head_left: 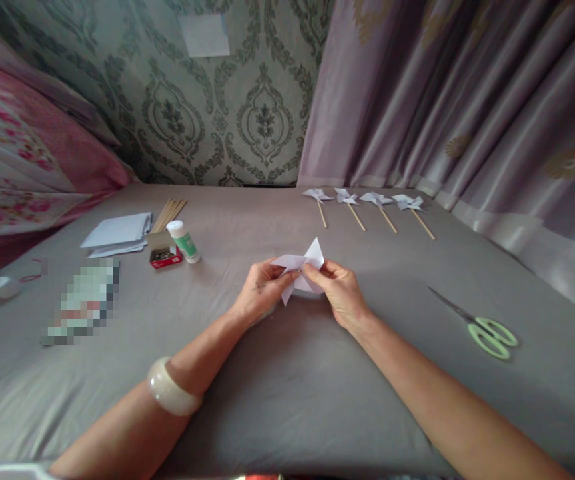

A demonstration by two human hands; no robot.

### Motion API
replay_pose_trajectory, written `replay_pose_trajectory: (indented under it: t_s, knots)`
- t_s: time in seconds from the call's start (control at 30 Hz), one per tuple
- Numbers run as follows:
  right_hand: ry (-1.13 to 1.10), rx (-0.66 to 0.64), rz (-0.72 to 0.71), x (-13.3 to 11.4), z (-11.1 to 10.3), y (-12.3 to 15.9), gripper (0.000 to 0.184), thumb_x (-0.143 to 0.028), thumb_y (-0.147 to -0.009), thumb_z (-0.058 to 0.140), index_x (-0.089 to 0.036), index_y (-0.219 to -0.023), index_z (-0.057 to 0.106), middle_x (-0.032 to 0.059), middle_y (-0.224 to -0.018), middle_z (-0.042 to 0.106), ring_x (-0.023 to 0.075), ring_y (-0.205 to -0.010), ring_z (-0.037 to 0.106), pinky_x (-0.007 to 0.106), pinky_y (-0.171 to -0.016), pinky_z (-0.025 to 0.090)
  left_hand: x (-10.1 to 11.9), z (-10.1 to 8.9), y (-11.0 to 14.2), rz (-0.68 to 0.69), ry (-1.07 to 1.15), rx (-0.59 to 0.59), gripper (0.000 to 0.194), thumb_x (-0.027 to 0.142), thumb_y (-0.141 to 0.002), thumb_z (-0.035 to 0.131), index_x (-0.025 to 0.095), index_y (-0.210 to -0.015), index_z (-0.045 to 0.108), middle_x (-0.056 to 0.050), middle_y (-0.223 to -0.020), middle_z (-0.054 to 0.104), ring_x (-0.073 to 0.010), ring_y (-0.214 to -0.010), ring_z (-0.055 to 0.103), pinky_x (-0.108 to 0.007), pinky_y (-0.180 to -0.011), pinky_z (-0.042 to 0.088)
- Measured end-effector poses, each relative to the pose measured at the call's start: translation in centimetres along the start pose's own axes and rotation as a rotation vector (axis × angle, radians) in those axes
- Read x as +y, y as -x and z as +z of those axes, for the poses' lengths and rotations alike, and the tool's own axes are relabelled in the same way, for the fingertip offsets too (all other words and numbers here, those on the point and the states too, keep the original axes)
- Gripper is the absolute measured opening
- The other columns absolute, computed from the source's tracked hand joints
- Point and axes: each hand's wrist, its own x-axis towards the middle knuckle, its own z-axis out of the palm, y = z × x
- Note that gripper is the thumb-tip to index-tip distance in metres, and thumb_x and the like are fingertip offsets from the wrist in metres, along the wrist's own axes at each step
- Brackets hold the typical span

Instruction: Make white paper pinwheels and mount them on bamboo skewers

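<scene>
Between my two hands is a white paper pinwheel [314,252] with pointed, folded blades, held a little above the grey cloth. My left hand [263,288] pinches its left side, thumb near the centre. From the right, my right hand [341,288] grips it too, with the thumb pressed close to the middle. The two thumbs nearly meet there, and what lies right under them is hidden. No stick shows on this pinwheel.
Finished pinwheels on sticks [377,200] lie in a row at the back right. Green-handled scissors [492,333] lie at right. At left are folded white paper [117,231], wooden sticks [170,215], a red box of small metal pieces [165,256], a glue stick [184,241] and a blurred-out item [84,297].
</scene>
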Motion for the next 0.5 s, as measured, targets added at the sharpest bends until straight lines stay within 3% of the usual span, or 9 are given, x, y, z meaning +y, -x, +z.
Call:
replay_pose_trajectory:
  t_s: [0.13, 0.23, 0.37, 0.5]
  knots:
    - [0.05, -0.057, -0.007, -0.1, -0.2, 0.0, 0.028, -0.038, -0.059, 0.077, -0.017, -0.077, 0.072, 0.0018, -0.072, 0.069, 0.0124, -0.062, 0.056, 0.027, -0.063, 0.044, 0.4, 0.1, 0.1, 0.011, 0.02, 0.024, 0.03, 0.033, -0.068, 0.074, 0.012, -0.088, 0.07, -0.005, -0.078, 0.072, -0.015, -0.069, 0.064, -0.023, -0.062, 0.048]
    - [0.182, -0.038, -0.097, -0.1, -0.4, 0.1, 0.025, -0.037, -0.063, 0.074, -0.016, -0.077, 0.072, 0.0009, -0.066, 0.066, 0.0124, -0.058, 0.054, 0.026, -0.06, 0.043, 0.5, 0.1, 0.2, 0.068, -0.008, 0.045, 0.028, 0.033, -0.068, 0.075, 0.012, -0.085, 0.069, -0.005, -0.079, 0.072, -0.0141, -0.07, 0.064, -0.023, -0.065, 0.049]
    - [0.385, -0.028, -0.405, -0.8, -0.6, 0.4, 0.015, -0.033, -0.073, 0.069, -0.019, -0.075, 0.07, 0.0009, -0.07, 0.067, 0.0142, -0.066, 0.057, 0.027, -0.066, 0.045, 0.8, 0.0, 0.6, 0.223, -0.174, 0.085, 0.025, 0.034, -0.073, 0.072, 0.013, -0.088, 0.068, -0.005, -0.081, 0.071, -0.015, -0.074, 0.064, -0.024, -0.07, 0.05]
    - [0.42, -0.058, -0.744, -1.6, -1.0, 0.7, 0.005, -0.026, -0.079, 0.067, -0.021, -0.077, 0.068, 0.0015, -0.078, 0.066, 0.015, -0.075, 0.06, 0.028, -0.072, 0.047, 1.4, -0.4, 1.2, 0.45, -0.496, 0.09, 0.017, 0.029, -0.082, 0.062, 0.015, -0.09, 0.067, -0.006, -0.086, 0.071, -0.0161, -0.079, 0.065, -0.026, -0.075, 0.05]
